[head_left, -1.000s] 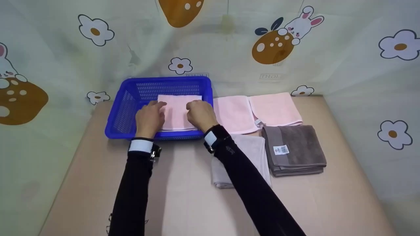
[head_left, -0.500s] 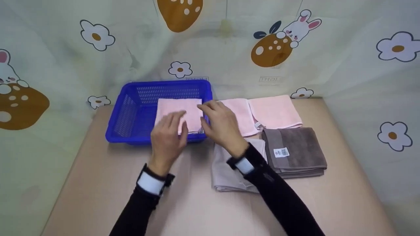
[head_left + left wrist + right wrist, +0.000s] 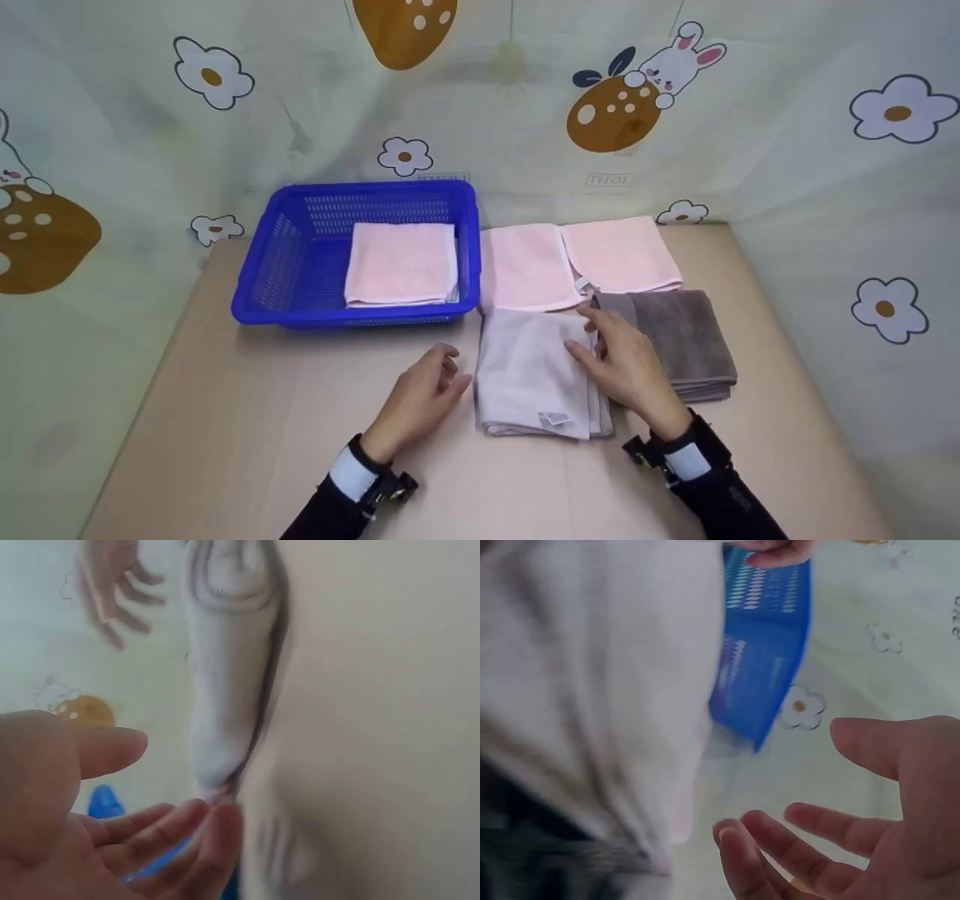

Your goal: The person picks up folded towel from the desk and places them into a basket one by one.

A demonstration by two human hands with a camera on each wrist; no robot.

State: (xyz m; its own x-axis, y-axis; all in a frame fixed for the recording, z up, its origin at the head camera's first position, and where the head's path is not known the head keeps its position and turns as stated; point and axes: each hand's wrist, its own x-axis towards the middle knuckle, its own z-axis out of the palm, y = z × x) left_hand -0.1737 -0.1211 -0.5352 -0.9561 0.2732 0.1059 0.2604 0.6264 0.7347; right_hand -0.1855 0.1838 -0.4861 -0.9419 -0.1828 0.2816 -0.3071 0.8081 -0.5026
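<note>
A folded light grey towel with a small white tag lies at the middle of the table. To its left, a short gap away, is my left hand, fingers loosely bent and holding nothing. My right hand hovers over the towel's right edge with thumb and fingers spread; whether the fingertips touch the cloth I cannot tell. In the right wrist view the right hand grips nothing. A folded pink towel lies in the right part of the blue basket.
Two folded pink towels lie side by side right of the basket. A folded dark grey-brown towel sits partly behind my right hand. A patterned curtain rises behind the table.
Both hands have left the pink towel in the basket. They have moved toward me and to the right, and now stand at either side of the light grey towel.
</note>
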